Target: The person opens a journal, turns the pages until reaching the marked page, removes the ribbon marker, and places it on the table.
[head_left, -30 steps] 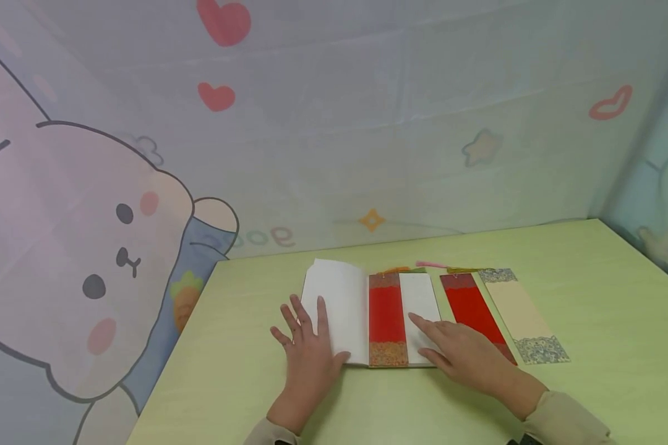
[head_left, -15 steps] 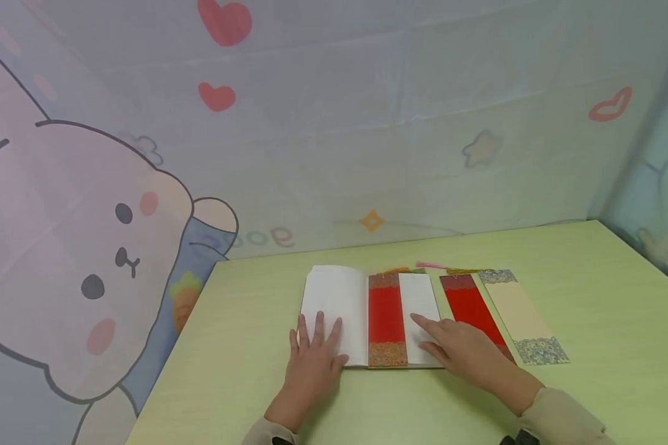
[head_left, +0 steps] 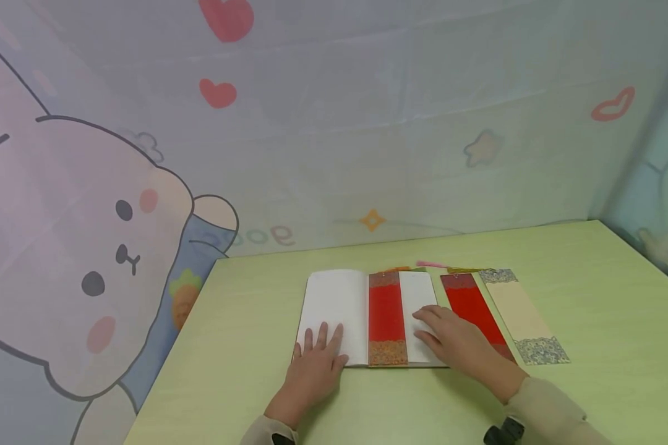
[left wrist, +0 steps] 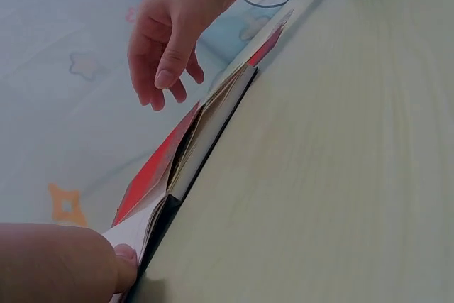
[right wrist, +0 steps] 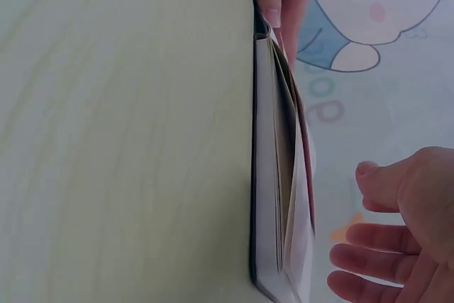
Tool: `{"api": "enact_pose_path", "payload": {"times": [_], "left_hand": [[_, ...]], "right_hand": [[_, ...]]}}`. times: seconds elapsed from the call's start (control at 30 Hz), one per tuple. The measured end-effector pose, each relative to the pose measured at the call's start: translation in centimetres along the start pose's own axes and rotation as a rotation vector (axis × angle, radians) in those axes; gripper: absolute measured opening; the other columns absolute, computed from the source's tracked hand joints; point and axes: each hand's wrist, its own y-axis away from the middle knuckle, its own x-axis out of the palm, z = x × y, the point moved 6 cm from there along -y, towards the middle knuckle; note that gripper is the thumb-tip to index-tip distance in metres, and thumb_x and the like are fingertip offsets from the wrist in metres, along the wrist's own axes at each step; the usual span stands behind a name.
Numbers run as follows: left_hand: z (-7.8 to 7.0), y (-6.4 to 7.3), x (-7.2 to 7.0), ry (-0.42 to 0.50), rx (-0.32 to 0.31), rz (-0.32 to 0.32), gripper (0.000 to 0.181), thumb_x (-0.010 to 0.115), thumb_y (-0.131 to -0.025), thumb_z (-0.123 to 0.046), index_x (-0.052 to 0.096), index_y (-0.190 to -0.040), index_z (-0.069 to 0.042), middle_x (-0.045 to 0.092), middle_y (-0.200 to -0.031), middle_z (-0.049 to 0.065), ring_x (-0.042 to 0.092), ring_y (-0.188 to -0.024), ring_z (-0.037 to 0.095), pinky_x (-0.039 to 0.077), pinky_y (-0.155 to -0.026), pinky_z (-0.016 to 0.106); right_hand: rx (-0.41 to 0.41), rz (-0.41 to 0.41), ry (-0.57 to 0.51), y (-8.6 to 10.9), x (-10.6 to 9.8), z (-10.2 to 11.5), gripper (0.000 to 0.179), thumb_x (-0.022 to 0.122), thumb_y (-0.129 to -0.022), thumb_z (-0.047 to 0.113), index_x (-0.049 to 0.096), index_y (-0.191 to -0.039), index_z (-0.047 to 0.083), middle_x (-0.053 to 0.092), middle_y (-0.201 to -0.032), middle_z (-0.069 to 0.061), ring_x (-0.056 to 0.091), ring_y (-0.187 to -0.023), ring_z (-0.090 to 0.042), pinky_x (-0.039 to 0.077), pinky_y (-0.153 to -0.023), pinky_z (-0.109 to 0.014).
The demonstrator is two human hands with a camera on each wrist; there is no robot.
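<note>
An open book with white pages [head_left: 336,296] lies on the table. On its right page, beside the gutter, is a red bookmark [head_left: 386,312] with patterned ends. My left hand [head_left: 316,369] rests on the lower left page, fingers fairly straight; its thumb [left wrist: 125,264] presses near the page's front edge in the left wrist view. Over the right page hovers my right hand [head_left: 458,339], fingers loosely bent and holding nothing. Both wrist views show a gap between the right hand [right wrist: 397,239] and the book [right wrist: 266,175], whose upper pages bulge up.
Right of the book lie another red bookmark [head_left: 470,306], partly hidden by the right hand, and a cream bookmark [head_left: 518,306] with blue-grey patterned ends. Orange, pink and olive tassels [head_left: 462,270] trail behind them. A printed cloth [head_left: 334,136] hangs behind the table.
My left hand has slid toward me down the left page, its fingers drawing together, and that page's raised corner has settled flat. My right hand's extended index finger has bent in.
</note>
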Motion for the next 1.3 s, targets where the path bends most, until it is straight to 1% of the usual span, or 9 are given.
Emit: {"api": "enact_pose_path", "payload": {"times": [0.17,0.37,0.6,0.7,0.9,1.0,1.13,1.2,1.3], "left_hand": [[0.1,-0.1,0.2,-0.021,-0.005,0.017,0.056,0.040,-0.098,-0.041,0.029,-0.147,-0.017,0.024,-0.150,0.016,0.015,-0.135,0.046,0.017,-0.103,0.062],[0.2,-0.3,0.3,-0.068,-0.002,0.028,0.055,0.040,-0.098,-0.041,0.030,-0.147,-0.018,0.027,-0.149,0.016,0.018,-0.134,0.046,0.020,-0.102,0.062],[0.2,-0.2,0.0,-0.033,0.004,0.054,0.055,0.041,-0.097,-0.040,0.032,-0.146,-0.016,0.028,-0.148,0.018,0.019,-0.133,0.047,0.020,-0.101,0.063],[0.1,-0.3,0.0,-0.031,0.011,0.058,0.055,0.041,-0.097,-0.039,0.032,-0.146,-0.015,0.029,-0.147,0.019,0.020,-0.132,0.048,0.020,-0.100,0.064],[-0.1,-0.4,-0.2,-0.038,0.016,0.069,0.055,0.043,-0.097,-0.039,0.033,-0.145,-0.014,0.030,-0.146,0.020,0.023,-0.131,0.048,0.022,-0.100,0.064],[-0.2,-0.5,-0.2,-0.034,0.014,0.080,0.055,0.044,-0.096,-0.039,0.034,-0.145,-0.014,0.030,-0.146,0.020,0.023,-0.131,0.048,0.022,-0.099,0.064],[-0.2,-0.5,-0.2,-0.043,0.012,0.093,0.056,0.044,-0.096,-0.040,0.034,-0.145,-0.015,0.031,-0.146,0.020,0.024,-0.131,0.048,0.024,-0.099,0.064],[-0.2,-0.5,-0.3,-0.052,0.016,0.094,0.056,0.044,-0.096,-0.040,0.034,-0.145,-0.015,0.031,-0.146,0.020,0.025,-0.131,0.048,0.024,-0.098,0.064],[-0.2,-0.5,-0.5,-0.062,0.024,0.093,0.056,0.045,-0.096,-0.039,0.035,-0.144,-0.014,0.032,-0.145,0.020,0.026,-0.130,0.049,0.026,-0.098,0.064]], "right_hand": [[0.050,-0.005,-0.031,-0.7,0.2,-0.1,0.032,0.074,-0.080,0.022,0.064,-0.107,0.009,0.059,-0.101,-0.006,0.056,-0.089,-0.018,0.053,-0.070,-0.031],[0.172,0.043,-0.133,-1.8,0.6,-0.2,0.024,0.072,-0.082,0.018,0.064,-0.103,0.009,0.057,-0.093,-0.004,0.054,-0.083,-0.016,0.052,-0.070,-0.030],[0.290,0.082,-0.242,-2.2,1.7,-0.7,0.022,0.071,-0.082,0.018,0.064,-0.101,0.009,0.056,-0.090,-0.003,0.052,-0.078,-0.016,0.051,-0.068,-0.030],[0.343,0.094,-0.283,-2.6,1.9,-1.0,0.021,0.069,-0.084,0.017,0.064,-0.100,0.006,0.057,-0.087,-0.004,0.051,-0.076,-0.017,0.050,-0.067,-0.031],[0.473,0.141,-0.378,-3.2,2.1,-1.6,0.016,0.066,-0.085,0.016,0.061,-0.091,0.002,0.058,-0.081,-0.006,0.050,-0.072,-0.019,0.048,-0.063,-0.030],[0.525,0.171,-0.427,-3.4,2.4,-1.8,0.018,0.065,-0.086,0.018,0.060,-0.085,0.001,0.057,-0.076,-0.005,0.051,-0.065,-0.018,0.047,-0.057,-0.029],[0.602,0.231,-0.469,-3.7,3.0,-1.9,0.024,0.064,-0.087,0.024,0.060,-0.085,0.000,0.055,-0.069,-0.005,0.051,-0.058,-0.018,0.044,-0.052,-0.027],[0.637,0.258,-0.476,-3.8,3.2,-1.9,0.026,0.064,-0.087,0.026,0.059,-0.085,0.000,0.052,-0.067,-0.005,0.049,-0.058,-0.017,0.042,-0.052,-0.026],[0.668,0.280,-0.473,-4.2,3.5,-1.7,0.029,0.066,-0.085,0.027,0.059,-0.078,-0.001,0.047,-0.059,-0.004,0.045,-0.053,-0.016,0.037,-0.049,-0.024]]}}
